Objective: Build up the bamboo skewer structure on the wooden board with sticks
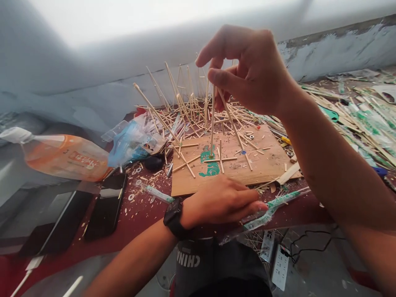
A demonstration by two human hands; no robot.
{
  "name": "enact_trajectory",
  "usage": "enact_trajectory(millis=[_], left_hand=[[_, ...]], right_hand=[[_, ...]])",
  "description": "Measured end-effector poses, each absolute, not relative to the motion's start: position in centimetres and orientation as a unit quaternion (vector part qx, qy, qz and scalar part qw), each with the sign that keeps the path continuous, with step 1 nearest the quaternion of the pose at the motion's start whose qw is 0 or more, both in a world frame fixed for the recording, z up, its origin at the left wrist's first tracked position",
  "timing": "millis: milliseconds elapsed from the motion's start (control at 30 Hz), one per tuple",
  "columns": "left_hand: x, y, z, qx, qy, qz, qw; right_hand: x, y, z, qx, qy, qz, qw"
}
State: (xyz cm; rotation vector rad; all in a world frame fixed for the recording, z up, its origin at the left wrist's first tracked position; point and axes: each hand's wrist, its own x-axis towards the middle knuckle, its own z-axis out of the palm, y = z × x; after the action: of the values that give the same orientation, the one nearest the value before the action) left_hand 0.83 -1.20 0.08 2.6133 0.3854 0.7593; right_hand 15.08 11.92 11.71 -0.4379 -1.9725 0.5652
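My right hand [247,70] is raised over the wooden board [266,144], index fingertip and thumb apart. Just below the thumb ends an upright thin stick [213,119], and a leaning stick [230,117] passes by the lower fingers; whether they touch is hidden. Both sticks rise from small crossed-stick feet on the board, one over a green printed figure [210,168]. Another crossed-stick stand [185,159] with a tilted stick is at the left. My left hand [222,200] lies flat, fingers stretched, at the board's front edge beside clear and green wrapper strips [272,208].
Behind the board is a heap of loose sticks [192,113] with several standing frames. An orange-labelled bottle [68,154], a blue plastic bag [126,142] and a phone [107,206] are at left. Wrapped sticks [359,111] pile up at right. Power strips [281,266] lie below.
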Motion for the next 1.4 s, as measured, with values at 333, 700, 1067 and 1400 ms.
enact_trajectory(millis=[333, 700, 1067, 1400], left_hand=[[0.5, -0.7, 0.2, 0.921, 0.214, 0.280, 0.168], [0.4, -0.7, 0.3, 0.936, 0.217, 0.237, 0.146], [0.9, -1.1, 0.3, 0.949, 0.212, 0.206, 0.112], [0.5, -0.4, -0.3, 0.889, 0.330, 0.309, 0.068]], right_hand=[[15.1, 11.7, 11.5, -0.179, -0.826, 0.259, 0.468], [15.0, 11.5, 11.3, -0.191, -0.827, 0.266, 0.458], [14.3, 12.2, 10.4, -0.183, -0.831, 0.306, 0.426], [14.9, 11.3, 11.5, -0.195, -0.834, 0.260, 0.446]])
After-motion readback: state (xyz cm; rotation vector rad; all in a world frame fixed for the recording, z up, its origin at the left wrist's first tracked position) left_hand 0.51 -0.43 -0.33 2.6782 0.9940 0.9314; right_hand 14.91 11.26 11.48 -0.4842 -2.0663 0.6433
